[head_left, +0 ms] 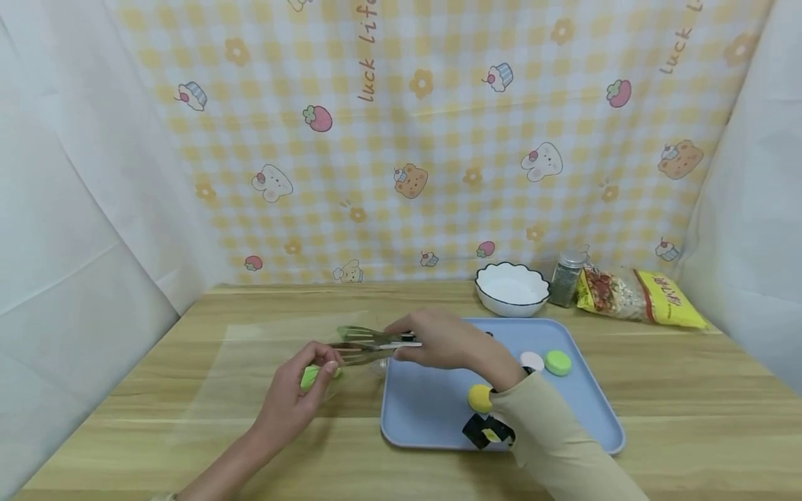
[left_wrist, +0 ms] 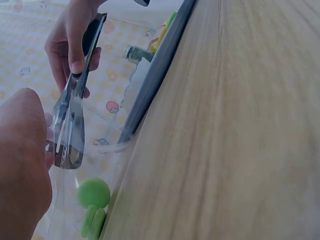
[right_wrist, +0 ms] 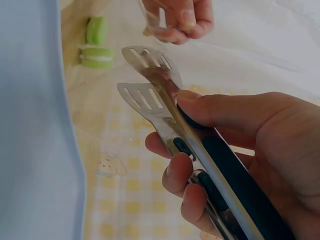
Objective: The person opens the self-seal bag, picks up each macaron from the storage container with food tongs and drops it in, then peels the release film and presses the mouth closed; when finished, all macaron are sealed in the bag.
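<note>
My right hand (head_left: 446, 342) grips metal tongs (right_wrist: 166, 86) with slotted heads and black handle pads. Their two heads stand apart, with nothing between them. Just left of the tongs' heads, my left hand (head_left: 289, 396) pinches the edge of a clear plastic bag (head_left: 241, 369), which spreads over the table's left side. Two green macarons (left_wrist: 93, 192) show through the plastic in the left wrist view, one face-on and one edge-on. In the head view the left fingers partly hide them.
A blue tray (head_left: 426, 410) carries a yellow macaron (head_left: 479, 398), a white macaron (head_left: 531, 361) and another green macaron (head_left: 558, 362). Behind it stand a white scalloped bowl (head_left: 512, 289), a glass jar (head_left: 566, 280) and a yellow food packet (head_left: 639, 298). My right forearm crosses the tray.
</note>
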Available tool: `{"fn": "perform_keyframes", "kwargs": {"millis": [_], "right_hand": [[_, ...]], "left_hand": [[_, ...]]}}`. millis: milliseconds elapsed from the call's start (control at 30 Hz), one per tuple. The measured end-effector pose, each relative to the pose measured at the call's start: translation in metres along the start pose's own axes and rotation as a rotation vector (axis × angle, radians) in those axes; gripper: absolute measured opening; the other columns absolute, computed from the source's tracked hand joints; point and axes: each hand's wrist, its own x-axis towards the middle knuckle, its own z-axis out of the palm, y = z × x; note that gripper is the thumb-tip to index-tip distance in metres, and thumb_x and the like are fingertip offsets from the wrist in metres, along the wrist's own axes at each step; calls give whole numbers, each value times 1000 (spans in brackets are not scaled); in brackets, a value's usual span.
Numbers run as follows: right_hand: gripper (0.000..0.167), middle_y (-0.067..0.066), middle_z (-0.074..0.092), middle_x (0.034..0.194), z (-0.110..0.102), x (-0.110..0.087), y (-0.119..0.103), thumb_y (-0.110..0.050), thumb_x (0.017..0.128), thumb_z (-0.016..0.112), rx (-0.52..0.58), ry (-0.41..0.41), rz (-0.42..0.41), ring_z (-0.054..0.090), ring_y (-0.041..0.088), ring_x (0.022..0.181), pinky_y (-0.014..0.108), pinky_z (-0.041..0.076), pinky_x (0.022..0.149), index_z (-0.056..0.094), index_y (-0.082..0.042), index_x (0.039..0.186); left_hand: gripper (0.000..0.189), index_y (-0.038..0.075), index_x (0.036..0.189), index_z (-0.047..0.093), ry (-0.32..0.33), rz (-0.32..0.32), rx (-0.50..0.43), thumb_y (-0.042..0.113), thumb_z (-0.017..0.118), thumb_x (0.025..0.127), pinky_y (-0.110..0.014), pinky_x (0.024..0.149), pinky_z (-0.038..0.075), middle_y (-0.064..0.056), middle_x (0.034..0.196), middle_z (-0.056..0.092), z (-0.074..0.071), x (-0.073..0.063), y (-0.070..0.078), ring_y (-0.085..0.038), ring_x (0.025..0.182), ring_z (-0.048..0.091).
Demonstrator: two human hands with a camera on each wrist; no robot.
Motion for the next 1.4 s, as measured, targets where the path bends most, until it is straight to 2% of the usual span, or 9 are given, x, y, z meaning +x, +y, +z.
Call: {"fn": "perform_keyframes", "kwargs": {"millis": [233, 333, 467, 600, 700, 833, 1033, 1200, 1400], "right_hand": [[37, 5, 61, 120, -21, -16, 15, -21, 90, 64, 36, 12, 49, 56, 20, 109, 36, 46, 89, 60, -5, 123], [38, 6, 62, 118, -31, -26, 22, -23, 89, 65, 25, 37, 56, 58, 19, 106, 36, 48, 86, 60, -5, 122], [39, 9, 63, 115, -39, -42, 38, -23, 88, 65, 18, 48, 60, 63, 15, 92, 36, 50, 81, 60, -2, 120], [40, 11, 63, 114, -45, -61, 56, -24, 88, 65, 3, 22, 117, 63, 10, 82, 36, 51, 77, 60, 0, 120], [40, 11, 64, 113, -48, -75, 65, -23, 87, 65, 1, -20, 189, 64, 11, 83, 37, 51, 77, 60, 0, 119], [40, 9, 65, 110, -52, -86, 72, -24, 85, 67, -7, -65, 259, 63, 18, 91, 39, 51, 78, 62, -1, 118], [40, 10, 64, 111, -49, -85, 73, -24, 83, 70, 12, -97, 289, 59, 27, 103, 42, 49, 82, 63, -3, 116], [40, 8, 65, 108, -43, -80, 70, -25, 81, 73, 16, -132, 326, 60, 23, 98, 41, 50, 81, 64, -4, 114], [38, 5, 66, 104, -39, -80, 70, -21, 79, 75, 15, -132, 362, 61, 18, 92, 40, 50, 79, 66, -5, 111]], "left_hand": [[20, 4, 86, 51, -9, 4, -18, -16, 52, 85, -20, 78, 44, 4, 87, 58, 0, 0, -1, -15, 78, 57], [21, 3, 85, 47, -22, 9, -46, -18, 47, 87, -20, 78, 44, 5, 87, 55, 0, -1, -2, -14, 79, 55], [21, 4, 85, 47, -34, 14, -61, -17, 46, 87, -20, 79, 43, 5, 88, 54, 1, -2, -1, -14, 80, 54], [20, 5, 87, 49, -40, 0, -64, -15, 47, 89, -22, 79, 44, 6, 89, 55, 1, -1, 0, -15, 80, 55], [21, 7, 89, 50, -44, -13, -63, -14, 47, 90, -23, 78, 45, 7, 89, 55, 1, -2, 0, -16, 80, 56], [22, 8, 90, 51, -35, -14, -54, -13, 49, 89, -23, 80, 46, 7, 88, 56, 1, -3, 0, -16, 80, 58], [22, 9, 90, 52, -27, -17, -61, -13, 49, 89, -21, 79, 46, 7, 86, 56, -1, -3, 0, -15, 79, 57], [21, 9, 90, 52, -24, -24, -53, -12, 49, 89, -22, 78, 46, 8, 86, 56, -1, -4, -1, -15, 78, 57], [21, 9, 90, 53, -28, -33, -53, -11, 50, 89, -24, 78, 47, 8, 86, 56, 0, -4, 0, -16, 78, 58]]}}
